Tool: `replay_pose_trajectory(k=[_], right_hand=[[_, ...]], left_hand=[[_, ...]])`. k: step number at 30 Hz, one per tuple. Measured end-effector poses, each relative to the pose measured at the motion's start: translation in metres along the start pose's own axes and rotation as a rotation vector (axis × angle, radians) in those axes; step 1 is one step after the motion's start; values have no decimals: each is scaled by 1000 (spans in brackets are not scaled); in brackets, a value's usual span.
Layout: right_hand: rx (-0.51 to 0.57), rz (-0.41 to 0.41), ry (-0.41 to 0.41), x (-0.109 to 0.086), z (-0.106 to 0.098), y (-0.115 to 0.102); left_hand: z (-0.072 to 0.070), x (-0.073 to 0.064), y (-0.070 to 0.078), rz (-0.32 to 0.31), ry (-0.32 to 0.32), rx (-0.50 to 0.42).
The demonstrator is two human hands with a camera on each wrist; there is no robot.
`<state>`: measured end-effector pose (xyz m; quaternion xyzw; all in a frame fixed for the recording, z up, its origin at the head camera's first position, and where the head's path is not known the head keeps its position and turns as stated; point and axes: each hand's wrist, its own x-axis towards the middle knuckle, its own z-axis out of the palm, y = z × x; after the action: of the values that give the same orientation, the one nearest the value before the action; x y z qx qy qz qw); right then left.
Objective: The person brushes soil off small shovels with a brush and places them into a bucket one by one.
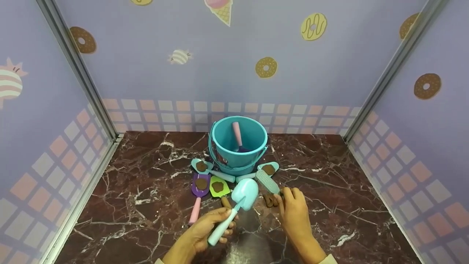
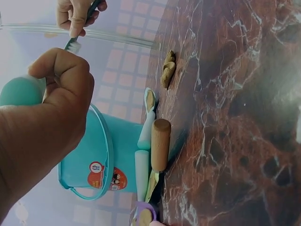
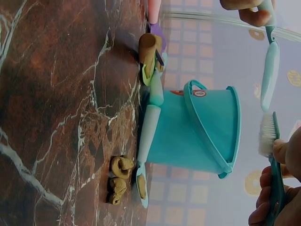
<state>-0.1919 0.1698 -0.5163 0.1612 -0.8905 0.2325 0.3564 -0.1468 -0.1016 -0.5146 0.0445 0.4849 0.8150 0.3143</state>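
A marbled table (image 1: 128, 220) carries a turquoise bucket (image 1: 238, 161), before which the left hand (image 1: 209, 226) and right hand (image 1: 294, 209) have fingers clamped respectively on a pale turquoise scoop (image 1: 245, 193) and a green-handled brush (image 1: 268, 182), both raised above the table, where brown lumps (image 1: 270, 200) lie.

Booth (image 1: 227, 84), 3 sweets-printed walls (image 1: 397, 124), metal corner strips (image 1: 395, 63); marbled surface (image 1: 139, 220)

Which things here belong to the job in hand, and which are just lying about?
Part of the job, it seems:
light-blue shovel in the left hand
white-bristled brush in the right hand

Lying about, at least right now:
turquoise bucket with a pink-handled tool inside
purple shovel
green shovel
two other light-blue shovels
loose brown lumps
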Motion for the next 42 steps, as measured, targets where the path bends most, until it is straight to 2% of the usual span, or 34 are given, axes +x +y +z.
replay_pose_trajectory(k=[2, 3, 5, 8, 9, 10, 11, 13, 15, 18, 23, 26, 28, 30, 34, 38, 42], right_hand=[[2, 6, 2, 0, -1, 0], [5, 8, 3, 0, -2, 1], [5, 21, -9, 0, -3, 0], [7, 49, -33, 0, -5, -2], [10, 56, -39, 0, -6, -3], [10, 63, -44, 0, -7, -3], [13, 67, -44, 0, -7, -3], [15, 65, -38, 0, -8, -4], [12, 56, -24, 0, -9, -3], [7, 46, 0, 1, -11, -2], [6, 62, 16, 0, -12, 0], [6, 71, 9, -2, -12, 0], [5, 71, 4, -2, -11, 0], [7, 64, 5, -3, -10, 0], [2, 36, 13, -4, -9, 0], [-15, 12, 16, -5, -9, 0], [-23, 15, 9, -5, -10, 1]], left_hand=[[2, 2, 1, 59, 61, 155], [3, 3, 2, 108, 106, 282], [4, 4, 3, 229, 222, 643], [4, 6, 2, 413, 462, 1273], [4, 7, 1, 454, 547, 1451], [3, 7, 1, 492, 614, 1592], [3, 8, 1, 529, 667, 1696], [1, 11, 3, 587, 734, 1825], [0, 14, 9, 632, 774, 1887], [-1, 21, 24, 666, 798, 1912], [-4, 39, 61, 689, 824, 1901], [-6, 54, 87, 677, 853, 1914], [-7, 67, 103, 641, 870, 1938], [-6, 80, 119, 578, 876, 1974], [-6, 107, 144, 413, 826, 2066], [-6, 126, 158, 273, 751, 2171], [-7, 136, 162, 196, 706, 2245]])
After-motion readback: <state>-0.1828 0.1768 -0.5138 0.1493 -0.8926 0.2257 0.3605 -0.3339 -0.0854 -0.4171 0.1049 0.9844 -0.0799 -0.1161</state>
